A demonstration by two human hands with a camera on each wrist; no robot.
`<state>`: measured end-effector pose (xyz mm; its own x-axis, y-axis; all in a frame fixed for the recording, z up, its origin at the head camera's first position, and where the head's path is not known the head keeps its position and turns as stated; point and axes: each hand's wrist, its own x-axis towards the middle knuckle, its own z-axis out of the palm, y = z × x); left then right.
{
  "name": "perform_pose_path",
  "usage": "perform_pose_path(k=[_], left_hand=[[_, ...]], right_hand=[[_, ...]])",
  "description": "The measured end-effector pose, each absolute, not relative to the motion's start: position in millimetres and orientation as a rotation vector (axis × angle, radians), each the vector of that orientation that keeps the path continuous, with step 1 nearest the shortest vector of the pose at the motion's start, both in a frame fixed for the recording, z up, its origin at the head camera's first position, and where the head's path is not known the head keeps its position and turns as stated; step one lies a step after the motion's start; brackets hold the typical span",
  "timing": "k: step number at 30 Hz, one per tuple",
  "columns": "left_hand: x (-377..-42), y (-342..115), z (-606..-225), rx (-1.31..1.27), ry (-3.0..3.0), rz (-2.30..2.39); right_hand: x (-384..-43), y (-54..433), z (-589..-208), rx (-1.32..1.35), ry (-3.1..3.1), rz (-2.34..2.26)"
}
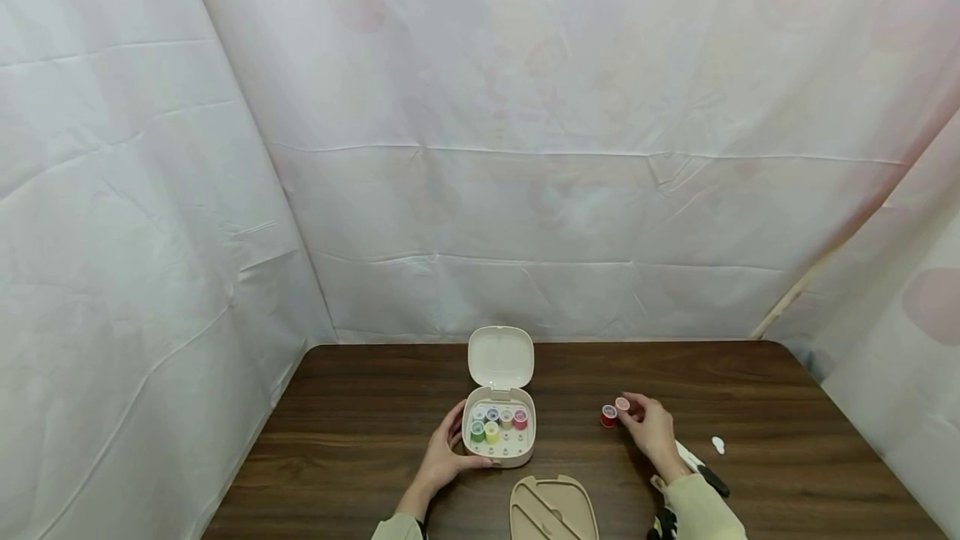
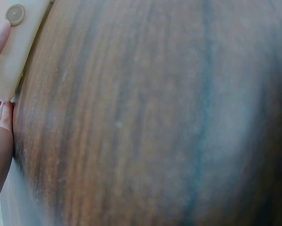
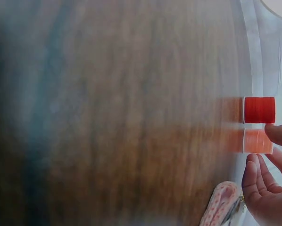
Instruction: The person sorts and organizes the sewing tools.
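Note:
A cream sewing box (image 1: 498, 463) stands with its lid (image 1: 501, 357) raised. Several thread spools, green (image 1: 477, 432), yellow (image 1: 492, 433) and magenta (image 1: 521, 419) among them, sit on its pegged tray. My left hand (image 1: 442, 458) grips the box at its left side, thumb along the front near the round button (image 2: 15, 15). Off to the right, my right hand (image 1: 651, 430) pinches a light orange thread spool (image 3: 257, 141) between thumb and fingers. Right beside that one stands a red thread spool (image 3: 260, 110), upright on the table.
A beige tray with slots (image 1: 551, 511) lies at the table's front edge. By the right forearm are a white and black pen-like tool (image 1: 703, 470), a small white piece (image 1: 718, 445) and a dark object (image 1: 663, 523). White sheets (image 1: 525, 190) hang behind the table (image 1: 360, 423).

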<state>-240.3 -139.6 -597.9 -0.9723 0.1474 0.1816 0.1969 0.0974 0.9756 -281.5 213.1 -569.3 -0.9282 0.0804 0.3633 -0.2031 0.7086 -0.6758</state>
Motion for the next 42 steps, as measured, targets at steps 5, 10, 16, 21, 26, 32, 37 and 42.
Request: perform_pose_path(k=[5,10,16,21,26,32,37,42], left_hand=[[-240.8,-139.4,-598.4,-0.365,-2.302,-2.051],[-241.5,-139.6,-599.2,-0.365,-2.309,-2.048],[-241.0,-139.1,-598.6,-0.373,-2.306,-2.045],[-240.6,-138.8,-597.1,-0.38,-2.315,-2.015],[-236.0,-137.6,-585.9,-0.4,-2.304,-2.015],[-227.4,-135.4,-567.4,-0.383,-2.322,-2.041],[-229.5,-135.9,-571.3,-0.368,-2.318,-2.06],[-232.3,-135.7,-574.5,-0.367,-2.316,-2.062]], right_hand=[[-281.8,214.0,-569.4,0.077,-2.564,1.083],[-281.2,214.4,-569.5,0.053,-2.557,1.096],[-280.1,215.6,-569.8,0.022,-2.559,1.107],[-278.3,216.8,-569.7,-0.006,-2.55,1.122],[-274.7,218.1,-568.9,-0.013,-2.539,1.134],[-265.9,219.0,-562.3,0.002,-2.522,1.131],[-259.0,218.1,-557.1,-0.007,-2.537,1.146],[-253.1,216.8,-555.9,-0.02,-2.538,1.174]])
